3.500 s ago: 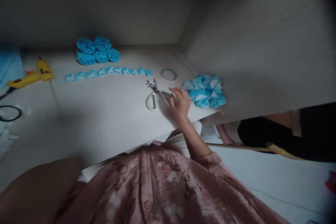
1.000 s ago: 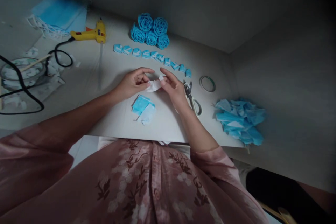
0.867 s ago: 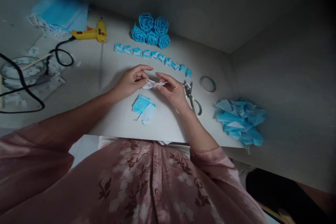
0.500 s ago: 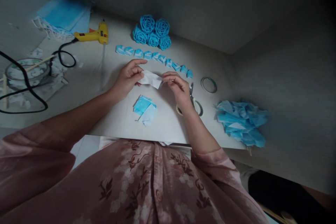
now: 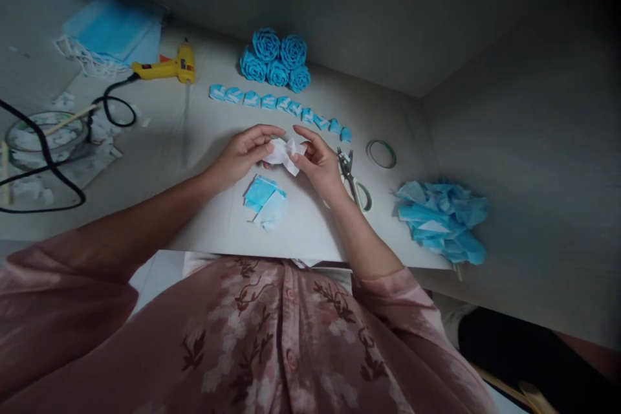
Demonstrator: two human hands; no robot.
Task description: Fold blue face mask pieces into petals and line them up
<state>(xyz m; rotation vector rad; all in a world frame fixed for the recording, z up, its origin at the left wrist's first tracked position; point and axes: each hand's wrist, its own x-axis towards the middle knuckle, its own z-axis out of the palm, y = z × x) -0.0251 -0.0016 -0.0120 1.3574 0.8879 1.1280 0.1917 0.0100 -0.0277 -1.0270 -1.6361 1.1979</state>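
A crumpled piece of white fabric [image 5: 285,154], thin like mask material, is held up between both hands over the table. My left hand [image 5: 245,152] pinches its left end between thumb and fingers. On its right end, my right hand [image 5: 317,158] grips with the thumb in front, its index finger raised. Just below the hands lie cut blue and white mask pieces [image 5: 264,199]. Scissors [image 5: 353,181] with pale handles rest beside my right wrist, which partly covers them. Beyond the hands runs a row of small folded blue and white pieces [image 5: 281,103].
Several blue fabric roses [image 5: 276,58] are stacked at the back. A yellow glue gun [image 5: 165,69] and a pile of masks [image 5: 111,29] are at back left. A bowl of scraps [image 5: 46,132] stands left, a tape roll [image 5: 381,154] and a blue fabric heap [image 5: 441,220] right.
The white fabric has gone from a flat strip to a gathered, crumpled shape at its middle. My right hand has turned, thumb now in front, index finger lifted. The view shifted slightly.
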